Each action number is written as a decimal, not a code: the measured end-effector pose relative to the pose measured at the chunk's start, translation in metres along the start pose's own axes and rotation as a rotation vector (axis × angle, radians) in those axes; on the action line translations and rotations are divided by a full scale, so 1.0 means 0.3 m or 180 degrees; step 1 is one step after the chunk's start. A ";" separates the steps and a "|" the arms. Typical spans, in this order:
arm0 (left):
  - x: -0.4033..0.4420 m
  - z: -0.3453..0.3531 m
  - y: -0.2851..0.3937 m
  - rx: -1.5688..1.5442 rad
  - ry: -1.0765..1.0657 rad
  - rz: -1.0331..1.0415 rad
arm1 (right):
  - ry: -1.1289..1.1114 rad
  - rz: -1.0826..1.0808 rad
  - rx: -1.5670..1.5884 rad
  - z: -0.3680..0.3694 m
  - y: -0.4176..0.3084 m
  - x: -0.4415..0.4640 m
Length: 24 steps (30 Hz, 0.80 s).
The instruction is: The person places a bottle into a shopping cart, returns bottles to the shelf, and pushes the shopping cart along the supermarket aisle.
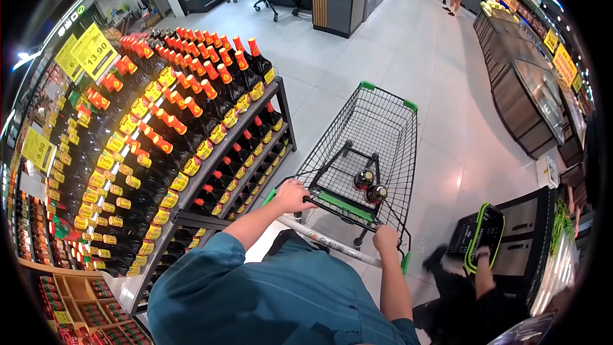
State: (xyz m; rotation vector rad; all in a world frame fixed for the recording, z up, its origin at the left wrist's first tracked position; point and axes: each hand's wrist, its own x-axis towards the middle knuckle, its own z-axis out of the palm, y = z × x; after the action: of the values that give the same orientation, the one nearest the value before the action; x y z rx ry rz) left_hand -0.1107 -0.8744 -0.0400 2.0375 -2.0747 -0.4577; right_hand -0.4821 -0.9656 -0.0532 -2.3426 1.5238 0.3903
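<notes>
Cart point(405, 147) stands on the pale tiled floor point(447, 96), directly before the person. Left hand point(294, 196) is closed on the left part of its rear, and right hand point(385, 238) is closed on the right part. Inside, near this rear end, are two dark bottles point(364, 179), side by side. At left is a rack point(285, 115) with many red-topped bottles point(208, 89) and yellow price signs point(94, 50). At right, another person's hand point(483, 254) is at the green rim of a black basket point(461, 237).
</notes>
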 end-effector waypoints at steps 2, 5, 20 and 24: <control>0.006 -0.020 -0.013 0.0008 0.0028 0.0012 | 0.0064 -0.0049 -0.0057 0.010 -0.012 0.014; -0.005 -0.005 -0.030 -0.0017 0.0179 0.0067 | 0.0280 -0.0058 -0.0002 0.039 -0.005 0.036; -0.021 -0.016 -0.021 0.0007 0.0231 -0.0009 | 0.0598 -0.0285 -0.0174 0.050 0.030 0.099; -0.017 -0.009 -0.020 -0.0022 0.0313 0.0035 | 0.0518 -0.0310 -0.0262 0.022 0.023 0.094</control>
State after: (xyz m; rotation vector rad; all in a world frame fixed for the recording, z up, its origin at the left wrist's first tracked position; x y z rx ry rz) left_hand -0.1042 -0.8695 -0.0393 2.0014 -2.0234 -0.3550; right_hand -0.4777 -0.9889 -0.0713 -2.5563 1.4816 0.2484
